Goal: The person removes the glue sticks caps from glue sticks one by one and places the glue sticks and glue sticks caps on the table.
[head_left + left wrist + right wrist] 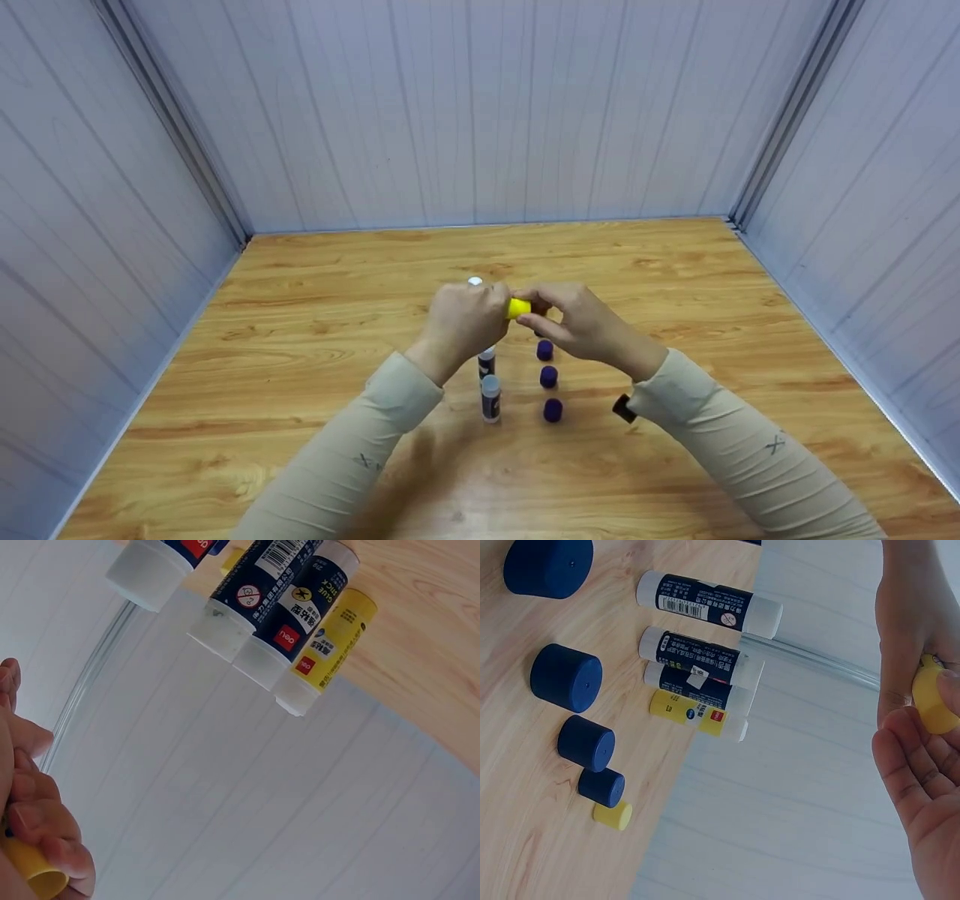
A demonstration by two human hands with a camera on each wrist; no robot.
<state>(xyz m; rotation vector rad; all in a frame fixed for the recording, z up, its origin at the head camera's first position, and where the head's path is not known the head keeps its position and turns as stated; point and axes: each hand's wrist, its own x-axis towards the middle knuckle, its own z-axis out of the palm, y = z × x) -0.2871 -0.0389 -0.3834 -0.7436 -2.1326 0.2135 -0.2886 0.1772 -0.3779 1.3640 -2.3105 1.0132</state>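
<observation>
Both hands meet over the table around a small yellow glue stick [519, 308]. My left hand [469, 319] wraps its fingers round the body, hiding most of it. From the other side, my right hand [585, 326] pinches the yellow end that sticks out, its cap [932, 701], between thumb and fingers. Below and left of the hands, uncapped dark blue glue sticks [491, 401] stand upright in a row, their whitish ends up. A yellow uncapped glue stick [688, 714] stands at the row's far end.
Right of the glue sticks runs a row of several dark blue caps [553, 410], with a yellow cap [613, 815] at its far end. Pale panel walls [495, 112] enclose the wooden table [337, 300] at the back and sides. A black block [624, 409] shows by the right cuff.
</observation>
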